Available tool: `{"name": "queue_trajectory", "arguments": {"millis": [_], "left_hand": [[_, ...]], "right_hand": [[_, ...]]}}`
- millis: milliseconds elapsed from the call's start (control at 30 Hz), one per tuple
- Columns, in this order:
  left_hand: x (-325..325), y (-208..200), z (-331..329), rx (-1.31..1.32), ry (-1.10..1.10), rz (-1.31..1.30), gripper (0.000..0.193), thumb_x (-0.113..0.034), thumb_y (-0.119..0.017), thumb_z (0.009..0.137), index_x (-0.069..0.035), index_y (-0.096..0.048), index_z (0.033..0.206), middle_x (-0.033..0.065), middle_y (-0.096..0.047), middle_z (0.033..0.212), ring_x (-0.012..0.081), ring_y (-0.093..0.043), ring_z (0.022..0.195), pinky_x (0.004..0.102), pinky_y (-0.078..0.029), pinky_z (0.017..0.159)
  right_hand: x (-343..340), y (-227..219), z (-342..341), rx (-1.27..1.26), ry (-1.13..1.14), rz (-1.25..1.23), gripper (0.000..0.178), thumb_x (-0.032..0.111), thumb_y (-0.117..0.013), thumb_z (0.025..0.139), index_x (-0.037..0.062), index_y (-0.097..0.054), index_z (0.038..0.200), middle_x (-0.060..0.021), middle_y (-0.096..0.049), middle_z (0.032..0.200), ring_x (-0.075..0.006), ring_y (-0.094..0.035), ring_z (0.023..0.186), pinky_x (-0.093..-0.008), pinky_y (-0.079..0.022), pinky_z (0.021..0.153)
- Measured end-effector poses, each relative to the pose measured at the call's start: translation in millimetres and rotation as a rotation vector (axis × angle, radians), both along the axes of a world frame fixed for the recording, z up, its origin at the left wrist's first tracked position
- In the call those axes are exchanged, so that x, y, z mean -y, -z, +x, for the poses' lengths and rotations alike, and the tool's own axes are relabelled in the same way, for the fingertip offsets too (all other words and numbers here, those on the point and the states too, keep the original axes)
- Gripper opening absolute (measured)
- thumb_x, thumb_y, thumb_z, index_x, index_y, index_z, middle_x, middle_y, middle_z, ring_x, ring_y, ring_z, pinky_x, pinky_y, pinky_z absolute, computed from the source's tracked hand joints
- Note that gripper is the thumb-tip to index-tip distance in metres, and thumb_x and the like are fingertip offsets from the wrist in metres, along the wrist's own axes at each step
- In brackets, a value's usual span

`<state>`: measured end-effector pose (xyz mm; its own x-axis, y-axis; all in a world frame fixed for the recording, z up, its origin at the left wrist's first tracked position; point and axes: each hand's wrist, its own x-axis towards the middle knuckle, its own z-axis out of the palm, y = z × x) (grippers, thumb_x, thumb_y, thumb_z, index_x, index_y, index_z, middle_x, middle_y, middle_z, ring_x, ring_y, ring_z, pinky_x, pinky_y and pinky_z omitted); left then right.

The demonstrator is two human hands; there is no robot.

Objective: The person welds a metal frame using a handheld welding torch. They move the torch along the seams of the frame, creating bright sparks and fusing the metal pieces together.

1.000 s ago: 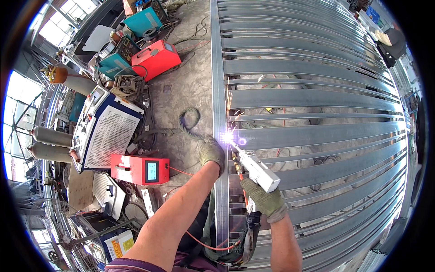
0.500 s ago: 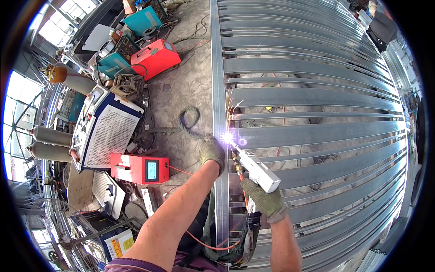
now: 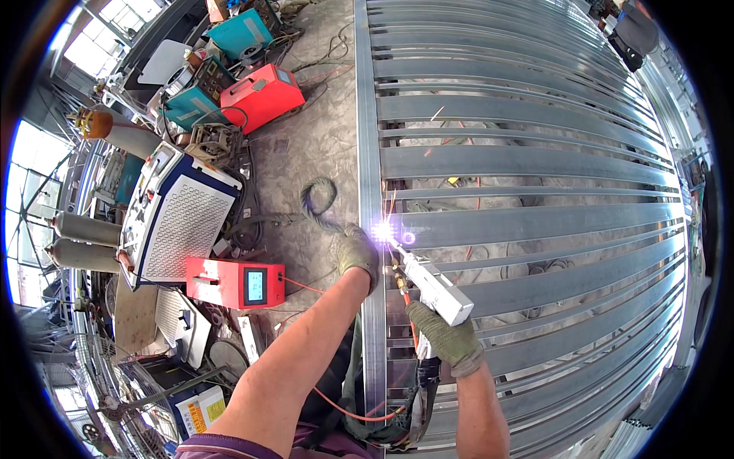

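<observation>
My right hand (image 3: 447,335), in a green knit glove, grips a white handheld welding gun (image 3: 436,291). Its nozzle points up and left at a bright violet-white weld spot (image 3: 383,232) with a few thin sparks. That spot lies where a wide steel slat (image 3: 535,225) meets the long steel rail (image 3: 373,329). My gloved left hand (image 3: 355,256) is curled at the rail's left edge, just left of the glare; what its fingers hold is hidden. Beside it, a looped, sleeved cable (image 3: 319,197) runs up to the glove. Brass fittings and an orange hose hang under the gun.
Parallel slats fill the right side. On the left stand a red box with a screen (image 3: 235,284), another red machine (image 3: 262,99), a white perforated cabinet (image 3: 187,218) and grey gas cylinders (image 3: 88,229). Cables lie over the concrete floor. Another person's dark clothing (image 3: 634,34) shows far right.
The sparks have shrunk to a thinner spray, with one streak flying farther off over the slats. Both hands and the gun hold nearly the same place. The person at far right has shifted slightly.
</observation>
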<state>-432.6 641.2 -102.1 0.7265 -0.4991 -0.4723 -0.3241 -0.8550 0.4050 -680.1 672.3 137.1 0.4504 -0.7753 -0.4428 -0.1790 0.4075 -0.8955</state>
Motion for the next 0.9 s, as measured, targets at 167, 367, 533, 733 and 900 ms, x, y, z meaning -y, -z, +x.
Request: {"name": "queue_trajectory", "arguments": {"millis": [167,367,533,733,900], "left_hand": [[-3,20,6,0.037,0.105,0.063,0.032,-0.031,-0.051,0.109,-0.008,-0.057,0.129,0.0112,-0.066,0.118,0.0212,-0.063,0.097,0.0379,-0.053,0.086],[-5,28,5,0.028,0.239,0.107,0.032,-0.030,-0.045,0.111,-0.011,-0.055,0.134,0.0080,-0.064,0.125,0.0185,-0.061,0.110,0.0362,-0.049,0.094],[-13,42,13,0.075,0.313,0.148,0.032,-0.032,-0.044,0.111,-0.012,-0.055,0.133,0.0055,-0.063,0.120,0.0171,-0.059,0.107,0.0358,-0.048,0.096],[-4,26,5,-0.050,0.140,0.097,0.029,-0.032,-0.040,0.112,-0.013,-0.057,0.126,0.0043,-0.059,0.109,0.0157,-0.055,0.098,0.0339,-0.047,0.091],[-1,13,7,0.012,0.178,0.170,0.025,-0.028,-0.040,0.111,-0.013,-0.058,0.121,0.0041,-0.058,0.105,0.0152,-0.055,0.095,0.0335,-0.047,0.088]], "right_hand": [[-1,-4,-1,-0.022,-0.014,0.030,0.046,0.016,-0.079,0.095,0.0011,-0.064,0.137,-0.0025,-0.070,0.105,-0.0100,-0.063,0.087,-0.0295,-0.055,0.074],[-5,6,-6,0.026,0.012,-0.008,0.043,0.016,-0.078,0.096,0.0013,-0.066,0.135,-0.0023,-0.071,0.104,-0.0101,-0.064,0.087,-0.0296,-0.055,0.074],[-5,5,-5,0.023,-0.008,0.026,0.045,0.015,-0.079,0.095,0.0012,-0.065,0.136,-0.0023,-0.071,0.104,-0.0098,-0.064,0.087,-0.0293,-0.055,0.074],[-7,9,-8,0.032,-0.001,0.010,0.048,0.016,-0.079,0.095,0.0004,-0.063,0.137,-0.0027,-0.069,0.104,-0.0098,-0.063,0.087,-0.0289,-0.055,0.073],[-6,5,-9,0.026,-0.041,0.000,0.043,0.018,-0.079,0.097,-0.0002,-0.066,0.133,-0.0034,-0.071,0.100,-0.0101,-0.064,0.084,-0.0304,-0.055,0.072]]}}
